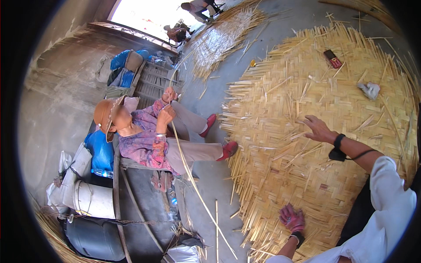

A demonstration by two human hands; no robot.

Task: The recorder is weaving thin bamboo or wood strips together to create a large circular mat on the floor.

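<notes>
My left hand [292, 218], in a pink glove, rests on a large woven mat [351, 114] of pale flat strips near its lower edge, its fingers spread and nothing seen in them. Bare and with a black band at the wrist, my right hand [319, 130] lies farther up on the weave, fingers apart, above some loose splints [296, 158]. Uneven strip ends stick out along the mat's left edge. A red and black keypad phone [333, 59] and a crumpled whitish scrap [369, 90] lie on the mat beyond my right hand.
Another person [147, 131] in a brown hat sits on a low wooden bench at the left, holding a long thin strip [188, 171]. Beside the wall stand a white bucket [93, 199] and a dark barrel [94, 239]. Another mat [228, 37] and two people are farther back.
</notes>
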